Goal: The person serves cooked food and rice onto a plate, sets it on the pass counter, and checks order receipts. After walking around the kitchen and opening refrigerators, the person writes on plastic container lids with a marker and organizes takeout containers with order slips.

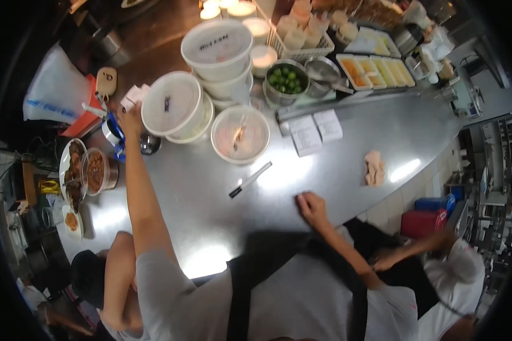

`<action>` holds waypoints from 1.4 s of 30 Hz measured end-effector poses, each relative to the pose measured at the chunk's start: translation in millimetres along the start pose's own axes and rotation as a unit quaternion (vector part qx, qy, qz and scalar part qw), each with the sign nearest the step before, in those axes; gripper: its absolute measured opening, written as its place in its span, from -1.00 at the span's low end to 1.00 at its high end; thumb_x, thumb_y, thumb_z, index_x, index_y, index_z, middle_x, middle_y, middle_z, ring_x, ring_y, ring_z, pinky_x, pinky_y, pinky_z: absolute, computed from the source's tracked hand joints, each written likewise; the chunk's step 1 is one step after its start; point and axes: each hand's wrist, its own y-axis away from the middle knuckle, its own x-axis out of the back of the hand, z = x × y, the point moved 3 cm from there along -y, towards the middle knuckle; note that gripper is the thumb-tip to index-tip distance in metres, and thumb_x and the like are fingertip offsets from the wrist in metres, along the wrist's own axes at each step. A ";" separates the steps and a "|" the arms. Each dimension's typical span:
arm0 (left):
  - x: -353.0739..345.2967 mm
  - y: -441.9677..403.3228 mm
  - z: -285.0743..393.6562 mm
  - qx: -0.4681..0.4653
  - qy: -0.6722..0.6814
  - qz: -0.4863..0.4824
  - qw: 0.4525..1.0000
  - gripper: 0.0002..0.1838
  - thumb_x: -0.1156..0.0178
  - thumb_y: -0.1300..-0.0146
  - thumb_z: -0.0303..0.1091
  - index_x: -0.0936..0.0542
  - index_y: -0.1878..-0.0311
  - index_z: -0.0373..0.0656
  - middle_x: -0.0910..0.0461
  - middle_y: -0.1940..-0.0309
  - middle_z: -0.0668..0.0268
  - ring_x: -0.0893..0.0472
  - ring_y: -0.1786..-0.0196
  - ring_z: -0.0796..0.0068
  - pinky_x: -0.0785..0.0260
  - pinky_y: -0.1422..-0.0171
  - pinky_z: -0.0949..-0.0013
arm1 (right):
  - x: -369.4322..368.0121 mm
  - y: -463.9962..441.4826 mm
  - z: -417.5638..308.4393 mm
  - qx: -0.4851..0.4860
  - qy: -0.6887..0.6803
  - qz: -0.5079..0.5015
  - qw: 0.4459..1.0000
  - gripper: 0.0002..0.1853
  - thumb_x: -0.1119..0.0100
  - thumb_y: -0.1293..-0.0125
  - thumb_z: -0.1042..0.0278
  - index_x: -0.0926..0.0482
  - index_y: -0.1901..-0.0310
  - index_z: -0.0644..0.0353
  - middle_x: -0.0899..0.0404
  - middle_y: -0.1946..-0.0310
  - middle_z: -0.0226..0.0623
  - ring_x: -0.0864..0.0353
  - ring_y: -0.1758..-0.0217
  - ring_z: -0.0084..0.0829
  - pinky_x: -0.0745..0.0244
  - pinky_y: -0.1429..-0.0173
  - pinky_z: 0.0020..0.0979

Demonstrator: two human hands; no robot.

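My left hand (131,121) reaches out to the far left of the steel counter, beside a blue tape dispenser (118,149) with a white roll and just below some pale folded paper (135,96). Its fingers are small and blurred, and I cannot make out whether they grip anything. My right hand (312,208) is curled into a fist near the counter's front edge, with nothing seen in it. A marker-like black and white stick (251,179) lies between my arms. Lidded plastic tubs (172,103) stand close to the right of my left hand.
A round tub (240,134), printed slips (306,136) and a crumpled cloth (374,169) lie on the steel counter (335,170). Behind are a pot of limes (286,79) and garnish trays (375,72). Food dishes (99,171) stand left. Other people are at both sides.
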 end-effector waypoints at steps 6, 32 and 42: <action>38.8 16.0 43.9 0.110 -0.015 -0.038 0.993 -0.67 0.05 -0.19 0.10 -0.56 0.05 0.37 -0.10 -0.28 0.01 -0.24 -0.19 -0.10 -0.22 -0.14 -0.01 | 3.9 -4.2 -11.4 -0.017 -0.039 0.005 0.999 -0.75 -0.07 -0.20 0.43 -0.36 0.60 0.29 -0.30 0.68 -0.16 -0.30 0.67 -0.22 -0.23 0.53 -0.32; 32.2 16.8 40.7 0.122 -0.067 -0.074 0.988 -0.68 0.02 -0.21 0.03 -0.53 -0.01 0.33 -0.22 -0.22 0.08 -0.21 -0.24 -0.04 -0.22 -0.16 0.01 | 2.9 -4.0 -4.5 -0.104 -0.105 -0.051 0.988 -0.69 0.06 -0.30 0.30 -0.47 0.54 0.28 -0.38 0.68 -0.28 -0.36 0.66 -0.47 -0.26 0.55 -0.46; 139.9 110.7 78.6 0.126 0.190 0.325 0.918 -0.76 -0.04 -0.21 -0.43 -0.51 0.07 -0.30 -0.51 0.18 0.10 -0.50 0.14 0.29 -0.39 0.09 0.37 | 241.9 -200.2 106.1 0.009 0.101 0.280 0.955 -0.86 -0.06 -0.12 0.49 -0.58 0.29 0.24 -0.56 0.44 -0.18 -0.52 0.46 -0.38 -0.40 0.35 -0.44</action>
